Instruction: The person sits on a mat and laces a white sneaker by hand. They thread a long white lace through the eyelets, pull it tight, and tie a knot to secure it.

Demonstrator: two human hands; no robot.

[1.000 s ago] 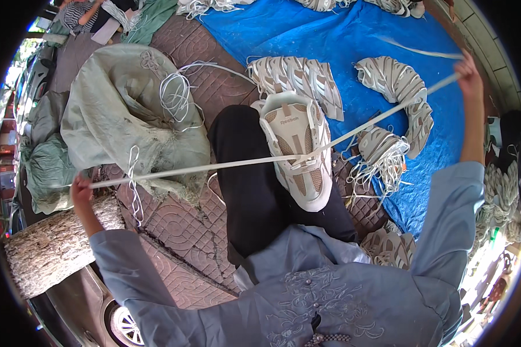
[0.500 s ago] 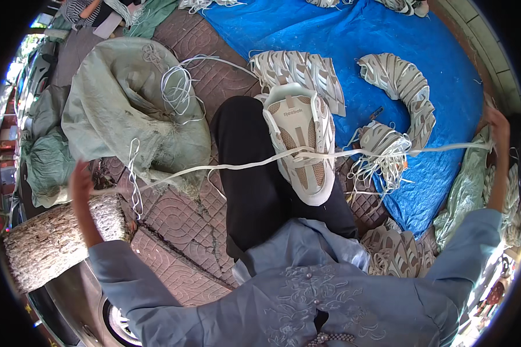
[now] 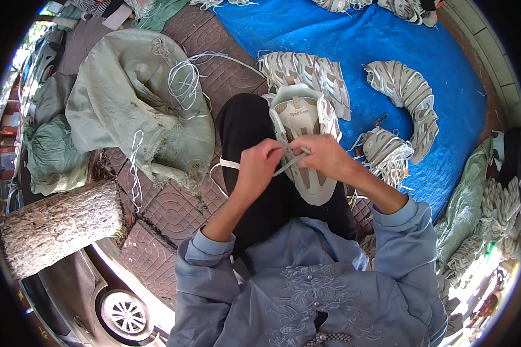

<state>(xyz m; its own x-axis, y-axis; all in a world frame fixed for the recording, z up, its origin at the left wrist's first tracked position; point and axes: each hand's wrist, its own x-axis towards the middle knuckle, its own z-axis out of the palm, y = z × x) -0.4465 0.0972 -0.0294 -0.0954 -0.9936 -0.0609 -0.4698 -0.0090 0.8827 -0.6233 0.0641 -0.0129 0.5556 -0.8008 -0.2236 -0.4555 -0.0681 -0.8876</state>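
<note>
A beige and white shoe upper [image 3: 309,182] rests across my knees, its toe toward me and its tongue on the far side. Over its lacing area my two hands have come close together. My right hand [image 3: 325,157] pinches a pale flat shoelace [image 3: 288,165] between thumb and fingers. My left hand [image 3: 259,165], also closed, has its fingertips at the lace beside the upper's left edge. A stretch of lace lies over my left knee. The exact crossing of the lace is partly hidden by my fingers.
On the blue tarp [image 3: 376,34] lie a nested row of uppers [image 3: 307,72], a curved stack [image 3: 414,98] and a bundle of white laces [image 3: 391,168]. A greenish sack [image 3: 110,98] with loose laces sits to the left, near a tree trunk [image 3: 63,222] and a parked car [image 3: 92,289].
My hands have moved inward from far apart, where the lace was stretched wide across the upper, to meet above the upper's lacing area. The upper stays on my knees.
</note>
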